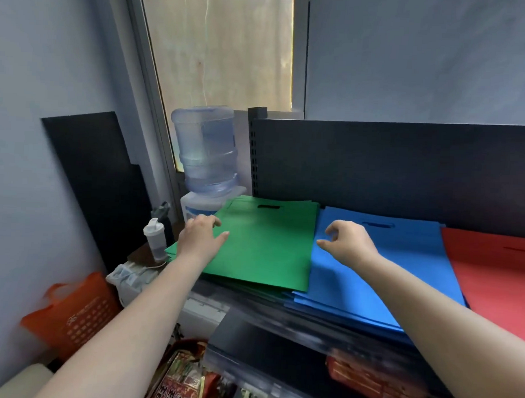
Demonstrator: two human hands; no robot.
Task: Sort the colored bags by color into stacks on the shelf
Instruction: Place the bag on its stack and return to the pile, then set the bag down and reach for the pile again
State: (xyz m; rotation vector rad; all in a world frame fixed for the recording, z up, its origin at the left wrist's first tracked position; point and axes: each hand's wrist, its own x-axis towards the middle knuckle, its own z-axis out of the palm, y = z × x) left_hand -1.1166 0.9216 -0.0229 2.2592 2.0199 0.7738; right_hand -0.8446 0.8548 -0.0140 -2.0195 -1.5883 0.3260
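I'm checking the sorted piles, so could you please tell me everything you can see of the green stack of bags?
The green stack of bags lies flat at the left end of the shelf, its left edge overhanging. The bags look like thin, matte non-woven fabric; the top one has a die-cut handle slot near its far edge. Lower layers peek out unevenly at the front. The left hand rests on its left part. The blue stack lies right beside it.
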